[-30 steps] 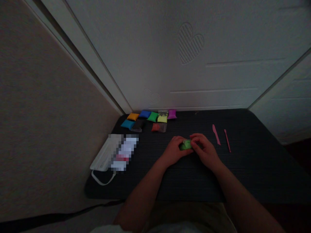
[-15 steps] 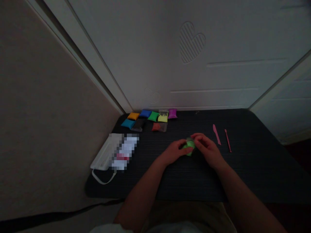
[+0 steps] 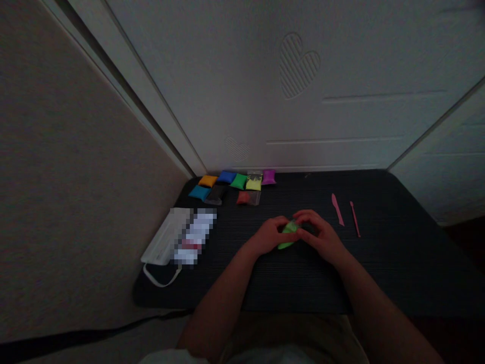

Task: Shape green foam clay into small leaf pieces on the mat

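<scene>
Hold the green packet (image 3: 290, 227) low over the desk (image 3: 303, 283), with grip of left hand (image 3: 268, 236) pinched around its body and grip of right hand (image 3: 323, 235) closed at its upper edge, and work gently, evenly, so as not to tear it.

We see two bare hands (image 3: 291, 233) together holding a light green packet (image 3: 287, 242) over a dark surface (image 3: 303, 285). Colorful packets (image 3: 238, 181) lie near the wall, a white mask (image 3: 165, 237) at left, and two pink tools (image 3: 337, 210) at right.
</scene>
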Tool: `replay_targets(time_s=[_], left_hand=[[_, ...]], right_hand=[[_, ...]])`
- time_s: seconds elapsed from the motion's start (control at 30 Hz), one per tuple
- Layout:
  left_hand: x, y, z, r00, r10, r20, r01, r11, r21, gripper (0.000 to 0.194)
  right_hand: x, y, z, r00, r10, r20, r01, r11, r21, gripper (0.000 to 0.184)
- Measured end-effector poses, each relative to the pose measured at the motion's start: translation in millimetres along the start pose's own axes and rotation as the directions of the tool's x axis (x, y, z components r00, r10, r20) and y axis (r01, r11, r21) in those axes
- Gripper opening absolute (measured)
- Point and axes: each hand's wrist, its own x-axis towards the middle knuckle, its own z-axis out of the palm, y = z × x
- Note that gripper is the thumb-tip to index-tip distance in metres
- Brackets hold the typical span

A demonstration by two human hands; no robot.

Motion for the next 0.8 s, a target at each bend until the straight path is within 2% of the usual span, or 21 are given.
replay_targets(time_s=[0.13, 0.3, 0.4, 0.47, 0.6, 0.8], left_hand=[[3.0, -2.9, 3.5, 0.991, 0.107, -0.081, -0.086, 0.969, 0.232, 0.014], [4.3, -4.2, 6.9, 0.979, 0.166, -0.120, -0.133, 0.961, 0.241, 0.012], [3.6, -2.7, 7.1, 0.991, 0.086, -0.105, -0.074, 0.991, 0.116, 0.021], [3.0, -2.0, 6.2, 0.999, 0.004, -0.040, -0.007, 0.998, -0.066, 0.029], [2.6, -3.3, 3.3, 0.993, -0.099, 0.066, 0.117, 0.909, -0.400, 0.032], [3.3, -5.5, 1.9, 0.990, -0.127, 0.056, 0.138, 0.856, -0.498, 0.030]], right_hand=[[0.6, -0.6, 2.6, 0.999, -0.037, -0.026, 0.033, 0.990, -0.134, 0.009], [0.1, 1.5, 4.0, 0.998, -0.028, -0.062, 0.017, 0.987, -0.159, 0.004], [-0.3, 2.9, 2.0, 0.997, 0.005, -0.077, -0.014, 0.994, -0.109, 0.003], [-0.6, 3.1, 0.0, 0.995, 0.033, -0.090, -0.038, 0.998, -0.056, 0.004], [-0.7, 1.6, -2.7, 0.993, 0.081, -0.084, -0.080, 0.997, 0.022, 0.005], [-0.9, 2.2, -1.8, 0.992, 0.061, -0.106, -0.057, 0.998, 0.040, 0.005]])
